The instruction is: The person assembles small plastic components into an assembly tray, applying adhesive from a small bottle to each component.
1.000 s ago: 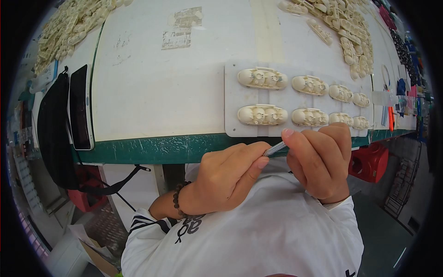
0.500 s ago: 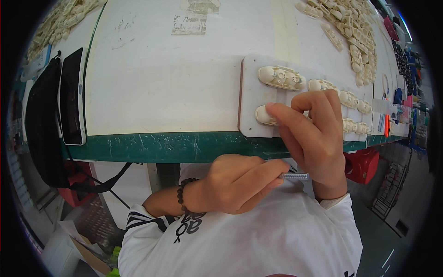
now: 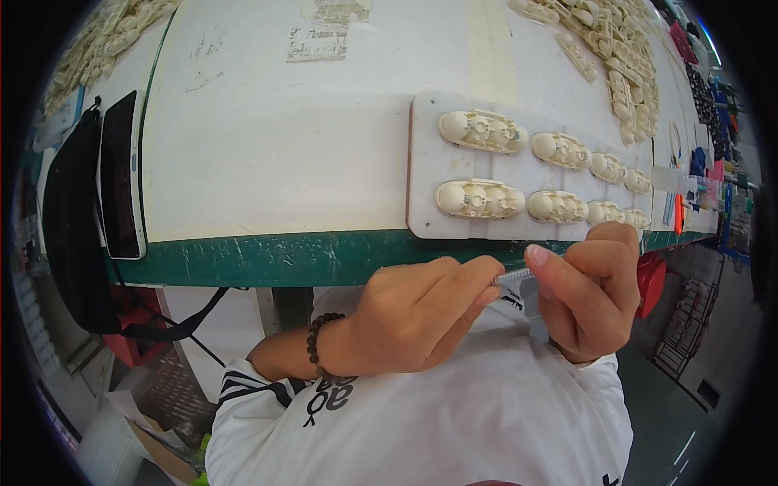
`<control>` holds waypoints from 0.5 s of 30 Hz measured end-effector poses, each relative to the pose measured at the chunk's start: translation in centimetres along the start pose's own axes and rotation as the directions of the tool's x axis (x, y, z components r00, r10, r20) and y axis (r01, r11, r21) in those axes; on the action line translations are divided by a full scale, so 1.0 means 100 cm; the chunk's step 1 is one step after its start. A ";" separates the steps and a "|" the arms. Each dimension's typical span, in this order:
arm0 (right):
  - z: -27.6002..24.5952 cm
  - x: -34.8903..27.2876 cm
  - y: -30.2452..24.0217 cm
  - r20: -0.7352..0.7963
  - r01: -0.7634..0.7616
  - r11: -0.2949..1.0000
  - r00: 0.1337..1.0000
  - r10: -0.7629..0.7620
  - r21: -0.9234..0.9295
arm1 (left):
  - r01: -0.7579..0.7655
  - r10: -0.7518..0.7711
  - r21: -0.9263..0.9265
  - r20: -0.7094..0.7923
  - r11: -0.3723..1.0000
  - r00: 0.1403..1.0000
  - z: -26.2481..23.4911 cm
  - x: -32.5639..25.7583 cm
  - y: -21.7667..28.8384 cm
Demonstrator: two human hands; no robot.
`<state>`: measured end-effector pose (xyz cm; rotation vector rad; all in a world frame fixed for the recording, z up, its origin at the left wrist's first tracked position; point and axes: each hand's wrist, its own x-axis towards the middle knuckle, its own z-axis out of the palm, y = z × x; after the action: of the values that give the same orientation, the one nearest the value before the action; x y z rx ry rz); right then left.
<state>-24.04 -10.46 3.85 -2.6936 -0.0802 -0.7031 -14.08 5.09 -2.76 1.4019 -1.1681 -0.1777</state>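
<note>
My left hand [image 3: 429,312], with a dark beaded bracelet at the wrist, is closed around a slim silvery ribbed rod [image 3: 513,277] that sticks out to the right. My right hand [image 3: 596,292] has its fingers curled and its thumb tip by the rod's far end; what lies between its fingertips is hidden. Just beyond both hands, a white fixture board [image 3: 428,166] carries two rows of cream plastic shells [image 3: 480,199] with rounded ends. Each shell lies with its inner side up, showing small posts. My right fingertips partly cover the near row's right end.
Loose cream parts [image 3: 620,61] are heaped at the far right, with another pile [image 3: 109,49] at far left. A phone or tablet [image 3: 121,174] lies beside a black bag [image 3: 73,235] on the left. The table's green edge [image 3: 284,257] runs in front of me.
My right hand has left the near-left shell and come back toward me, right beside the rod's end. The shells are now uncovered. My left hand has stayed nearly still.
</note>
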 end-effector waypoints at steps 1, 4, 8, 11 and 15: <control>0.000 -0.001 0.001 0.000 0.025 0.999 1.000 -0.025 -0.033 | 0.004 -0.005 0.024 0.001 1.000 1.000 0.001 0.000 0.000; 0.003 -0.005 0.007 -0.010 0.114 0.983 0.993 -0.117 -0.144 | 0.018 -0.019 0.050 0.016 0.999 1.000 0.000 0.000 0.001; 0.015 -0.011 0.010 -0.074 0.135 0.970 0.985 -0.153 -0.204 | 0.004 -0.004 0.052 0.007 0.999 1.000 0.002 -0.001 -0.001; 0.019 -0.013 0.013 -0.148 0.134 0.967 0.975 -0.168 -0.216 | -0.007 0.007 0.052 0.006 0.999 1.000 0.001 -0.001 0.000; 0.018 -0.012 0.019 -0.178 -0.006 0.984 0.984 -0.026 -0.177 | -0.013 0.012 0.040 0.010 0.999 1.000 0.000 -0.002 0.000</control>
<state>-23.97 -11.55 1.19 -2.7831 0.0151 -0.9961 -14.17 5.23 -2.84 1.4302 -1.1941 -0.1535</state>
